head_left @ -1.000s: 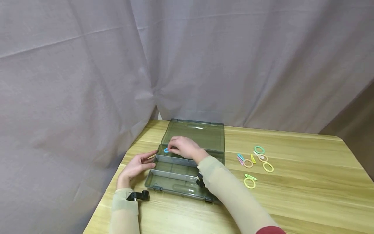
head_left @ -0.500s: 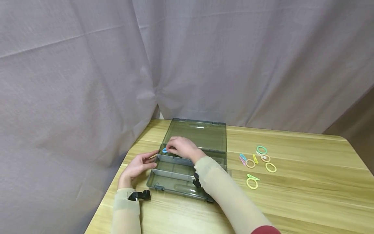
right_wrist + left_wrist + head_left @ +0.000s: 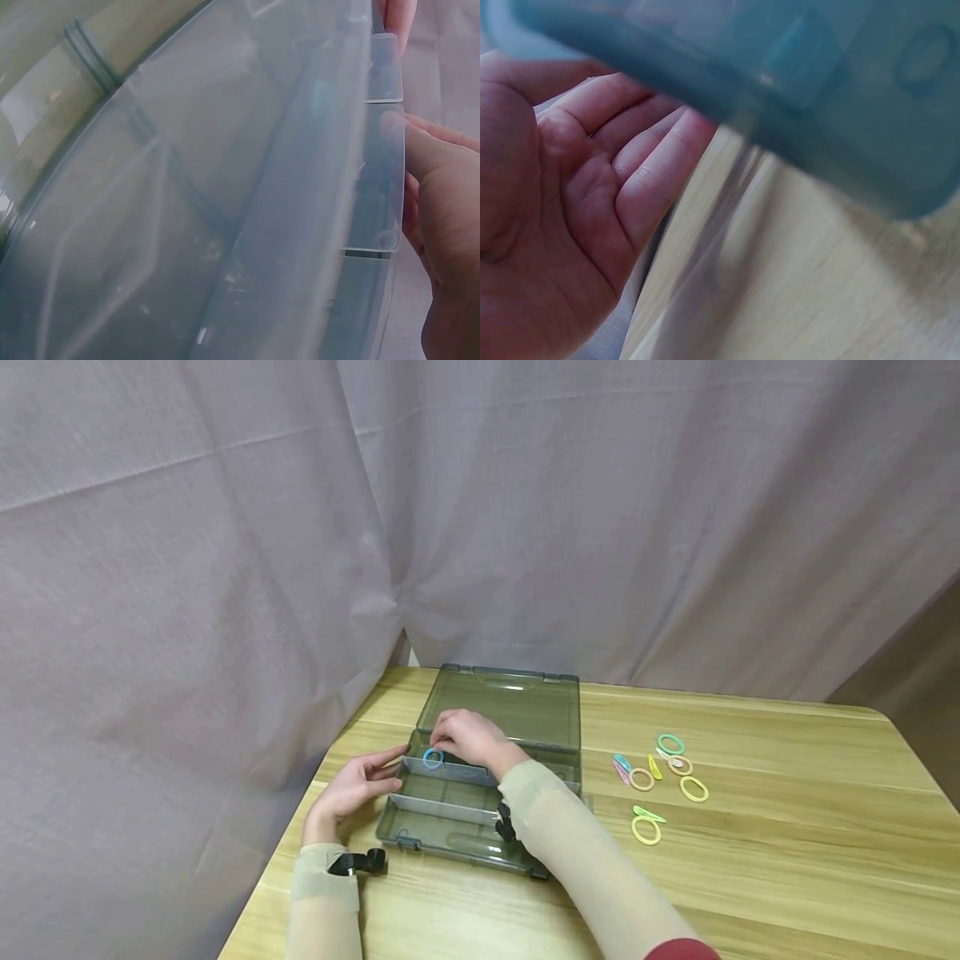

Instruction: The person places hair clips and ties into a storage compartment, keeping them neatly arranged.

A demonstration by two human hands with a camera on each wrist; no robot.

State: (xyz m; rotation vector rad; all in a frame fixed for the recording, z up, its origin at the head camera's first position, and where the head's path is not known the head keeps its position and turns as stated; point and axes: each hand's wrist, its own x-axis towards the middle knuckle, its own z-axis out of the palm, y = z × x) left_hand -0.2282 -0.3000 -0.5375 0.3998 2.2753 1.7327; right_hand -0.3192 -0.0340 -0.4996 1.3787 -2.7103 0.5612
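Note:
My right hand (image 3: 472,739) pinches a blue hair tie (image 3: 432,759) over the back left compartment of a translucent grey-green organizer box (image 3: 450,811). The ring hangs below the fingertips, in front of the divider. In the right wrist view, the clear divider (image 3: 187,195) fills the middle and hides most of that hand. At the box's left end, my left hand (image 3: 356,787) rests against the wall with fingers extended and thumb near the rim. The left wrist view shows its open palm (image 3: 562,210), fingertips right at the box wall (image 3: 795,142).
The box lid (image 3: 510,697) lies folded back toward the curtain (image 3: 562,527). On the wooden table (image 3: 787,827) to the right lie a green hair tie (image 3: 671,744), yellow hair tie (image 3: 693,789), another yellow hair tie (image 3: 646,830), and several snap hair clips, including a yellow clip (image 3: 655,767).
The blue hair tie has turned from nearly edge-on to a full ring and sits slightly lower and nearer the divider. My left hand still rests at the box's left end.

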